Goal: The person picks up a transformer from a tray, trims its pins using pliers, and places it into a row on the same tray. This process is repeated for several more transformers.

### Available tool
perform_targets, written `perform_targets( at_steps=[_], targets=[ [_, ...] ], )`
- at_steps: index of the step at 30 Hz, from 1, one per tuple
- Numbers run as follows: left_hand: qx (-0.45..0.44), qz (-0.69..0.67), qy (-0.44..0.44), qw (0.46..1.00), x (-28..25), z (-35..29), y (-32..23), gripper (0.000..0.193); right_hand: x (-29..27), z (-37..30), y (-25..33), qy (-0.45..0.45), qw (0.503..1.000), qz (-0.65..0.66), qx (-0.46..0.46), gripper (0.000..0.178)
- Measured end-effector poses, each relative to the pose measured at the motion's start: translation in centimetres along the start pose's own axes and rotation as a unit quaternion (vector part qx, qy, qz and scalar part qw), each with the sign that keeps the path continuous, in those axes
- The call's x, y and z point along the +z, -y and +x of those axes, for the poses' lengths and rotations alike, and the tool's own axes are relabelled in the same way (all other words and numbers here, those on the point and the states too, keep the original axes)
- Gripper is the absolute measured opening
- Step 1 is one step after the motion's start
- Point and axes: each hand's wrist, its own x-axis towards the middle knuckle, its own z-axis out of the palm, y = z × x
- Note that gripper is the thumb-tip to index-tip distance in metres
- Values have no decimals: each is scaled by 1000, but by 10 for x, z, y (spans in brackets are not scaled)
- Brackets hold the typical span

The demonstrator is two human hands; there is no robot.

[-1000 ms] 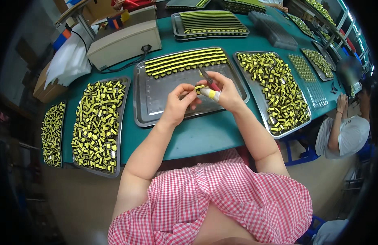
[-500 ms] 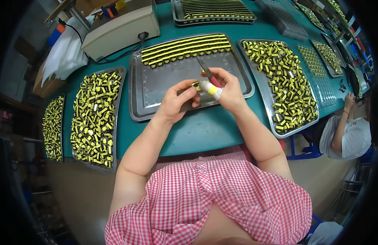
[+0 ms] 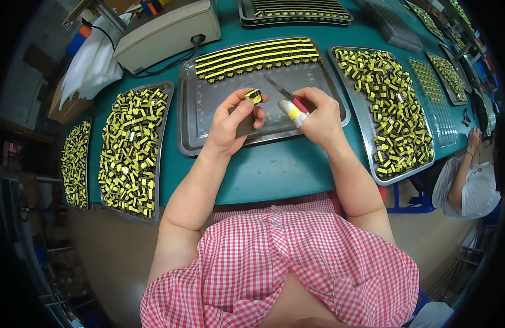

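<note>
My left hand [image 3: 229, 123] pinches a small yellow-and-black block-shaped electronic part [image 3: 254, 97] between thumb and fingertips, above the metal tray. In my right hand [image 3: 319, 117] is a red-handled knife [image 3: 279, 87], its pointed grey blade slanting up and to the left, apart from the part. White and yellow wrapping covers my right thumb [image 3: 293, 113]. Beneath both hands lies the shallow metal tray [image 3: 208, 109]; along its far side several tight rows of like parts [image 3: 258, 59] stand in lines.
Trays heaped with loose parts flank it: one on the right [image 3: 391, 109], two on the left [image 3: 131, 153] [image 3: 76, 164]. Behind stand a beige box-shaped device [image 3: 167, 38] with a black cable and another tray of rows [image 3: 296, 21]. A co-worker [image 3: 468, 180] sits at far right.
My hands have drawn apart: the left has moved left and up with the part, the right slightly to the right with the knife. The view has shifted a little.
</note>
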Motion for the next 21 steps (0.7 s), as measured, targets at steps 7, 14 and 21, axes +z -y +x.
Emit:
perform_targets(
  at_steps=[7, 14, 21],
  targets=[
    [14, 8, -8, 1000, -1, 0, 0, 23, 1, -1, 2, 10, 1000, -7, 0, 31],
    [20, 13, -3, 1000, 0, 2, 0, 22, 6, -2, 0, 33, 999, -13, -14, 30],
    [8, 13, 16, 1000, -1, 1, 0, 27, 6, -3, 1, 43, 999, -17, -20, 30]
  ],
)
